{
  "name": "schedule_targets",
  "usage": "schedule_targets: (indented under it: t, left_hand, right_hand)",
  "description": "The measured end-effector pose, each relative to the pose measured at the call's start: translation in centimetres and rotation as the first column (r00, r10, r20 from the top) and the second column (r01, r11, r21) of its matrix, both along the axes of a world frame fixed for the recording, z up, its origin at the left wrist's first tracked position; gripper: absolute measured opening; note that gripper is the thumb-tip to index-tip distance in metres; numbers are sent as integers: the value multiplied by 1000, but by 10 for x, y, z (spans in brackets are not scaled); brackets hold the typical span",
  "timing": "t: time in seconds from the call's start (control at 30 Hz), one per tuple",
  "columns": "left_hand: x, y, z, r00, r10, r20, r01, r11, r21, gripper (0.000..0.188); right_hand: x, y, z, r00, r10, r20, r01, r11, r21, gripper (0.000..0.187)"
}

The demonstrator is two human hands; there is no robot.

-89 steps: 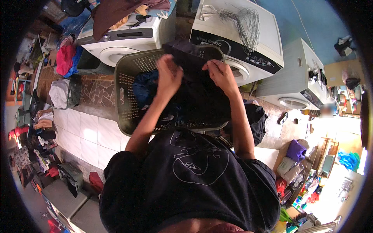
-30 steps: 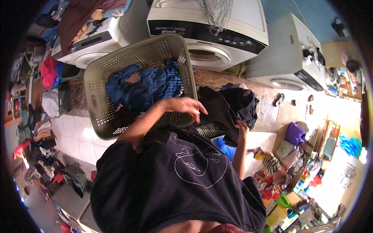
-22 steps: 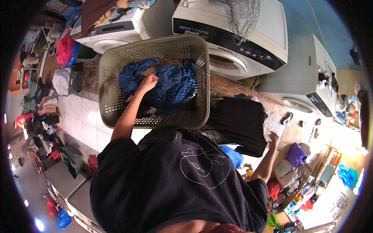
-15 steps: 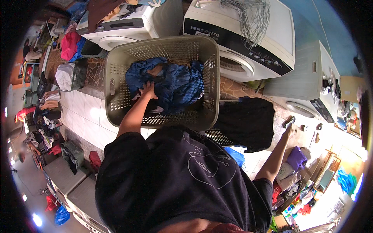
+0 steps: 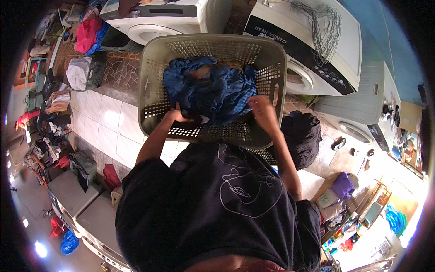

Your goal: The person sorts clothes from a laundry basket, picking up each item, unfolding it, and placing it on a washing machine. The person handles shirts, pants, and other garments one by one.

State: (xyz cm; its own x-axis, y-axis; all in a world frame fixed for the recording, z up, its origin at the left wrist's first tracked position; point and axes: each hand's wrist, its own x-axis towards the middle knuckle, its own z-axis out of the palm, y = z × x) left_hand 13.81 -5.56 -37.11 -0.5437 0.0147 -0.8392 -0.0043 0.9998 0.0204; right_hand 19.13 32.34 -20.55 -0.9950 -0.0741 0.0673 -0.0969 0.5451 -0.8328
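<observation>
Pale capital lettering on black panel of white washer, tiny markings farther along, seemingly unreadable

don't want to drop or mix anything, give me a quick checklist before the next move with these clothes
1. Large basket has its opening facing up: ok.
2. Blue clothes lie inside it, below the rim: ok.
3. Left grip has fabric firmly held: cannot tell; it is at the heap's near left edge.
4. Right grip has fabric firmly held: cannot tell; it is blurred at the heap's right edge.
5. Black clothes are apart from the blue ones: ok, piled outside the large basket, to its right.
</observation>
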Motion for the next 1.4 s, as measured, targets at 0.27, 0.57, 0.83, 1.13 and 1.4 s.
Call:
schedule_targets:
  t: [0.27, 0.57, 0.83, 1.13, 1.4]
  left_hand:
    - [-1, 42, 115, 977, 106, 186, -209, 663, 719, 32]
    - [-62, 37, 252, 724, 652, 228, -298, -3, 955, 23]
    - [-101, -6, 265, 311, 733, -605, 239, 556, 796, 18]
    - [-123, -43, 250, 204, 968, 150, -23, -148, 989, 15]
    - [-161, -54, 263, 242, 838, 489, 111, -525, 844, 17]
  right_hand:
    - [5, -124, -84, 911, 369, 186, -400, 900, 174, 42]
    - [-38, -45, -20, 972, 217, 91, -122, 793, -597, 39]
    - [-18, 47, -16, 897, -316, 309, 441, 686, -578, 28]
    - [3, 74, 32, 708, -560, 430, 653, 289, -699, 28]
    - [-16, 80, 100, 718, -556, 420, 643, 298, -706, 39]
